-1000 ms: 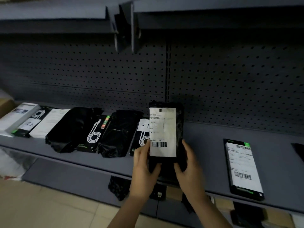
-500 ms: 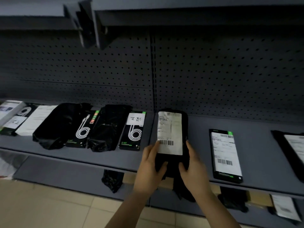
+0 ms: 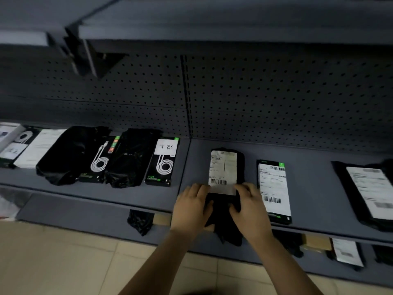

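On the grey shelf (image 3: 127,196) we see a labelled black box (image 3: 273,190) lying flat, and near the right edge a labelled black pouch (image 3: 370,192). Further left, a cable box with a handwritten note (image 3: 162,161) lies beside a crumpled black bag (image 3: 127,158), a second cable box (image 3: 100,160) and a larger black bag (image 3: 63,154). Behind them we see the perforated back panel (image 3: 276,99), and below, the tiled floor (image 3: 63,262)

Parcel (image 3: 225,167) lies on shelf (image 3: 314,201) — apparently flat — left of labelled box (image 3: 273,188).
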`<state>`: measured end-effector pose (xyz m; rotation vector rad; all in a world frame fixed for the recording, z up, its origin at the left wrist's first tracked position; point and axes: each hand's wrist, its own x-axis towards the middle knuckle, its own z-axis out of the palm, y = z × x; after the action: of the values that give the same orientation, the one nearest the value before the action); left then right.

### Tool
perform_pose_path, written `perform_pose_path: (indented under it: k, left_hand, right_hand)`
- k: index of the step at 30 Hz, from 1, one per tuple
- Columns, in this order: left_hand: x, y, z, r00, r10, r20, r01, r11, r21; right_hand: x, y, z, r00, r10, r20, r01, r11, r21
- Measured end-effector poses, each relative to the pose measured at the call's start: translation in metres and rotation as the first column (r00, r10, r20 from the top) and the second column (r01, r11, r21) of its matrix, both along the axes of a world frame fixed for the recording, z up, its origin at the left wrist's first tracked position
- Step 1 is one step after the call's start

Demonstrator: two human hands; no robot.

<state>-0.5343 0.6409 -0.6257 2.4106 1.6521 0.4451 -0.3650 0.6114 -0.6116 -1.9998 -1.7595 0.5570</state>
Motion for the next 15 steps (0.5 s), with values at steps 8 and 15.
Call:
perform_pose_path:
  k: [8, 15]
  left_hand:
    - [-0.052, -0.038, 0.065, 0.990, 0.088, -0.113, -0.071, 0.986, 0.149]
    - [-0.100, -0.061, 0.092, 0.961, 0.208, -0.182, -0.201, 0.978, 0.057]
  right_hand:
    - [-0.044, -0.011, 0.063, 0.966, 0.241, 0.098, -0.245, 0.969, 0.026]
    - [-0.089, -0.007, 0.075, 0.926, 0.363, 0.105, -0.359, 0.932, -0.051]
